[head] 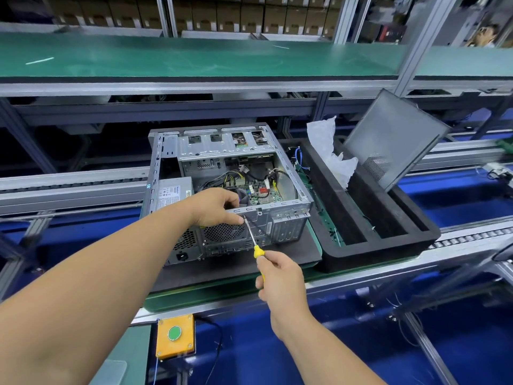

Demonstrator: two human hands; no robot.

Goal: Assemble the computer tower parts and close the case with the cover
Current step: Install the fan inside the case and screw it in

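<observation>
Left hand (219, 205) pinches the tower case (230, 187) rim, steadying a screw; right hand (280, 279) fingers grip the yellow screwdriver (254, 240).

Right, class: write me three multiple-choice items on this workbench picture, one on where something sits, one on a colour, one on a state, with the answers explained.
1. Where is the cover?
A. Leaning in the foam tray right of the case
B. Fitted on the case
C. On the green shelf

2. What colour is the screwdriver handle?
A. Red
B. Yellow
C. Black

3. What state is the case in?
A. Closed
B. Open, insides showing
C. Standing upright

Answers:
1 A: the cover stands tilted in the foam tray.
2 B: the handle gripped by the right hand is yellow.
3 B: board and cables show from above, while the left hand holds the case's rear edge.
</observation>
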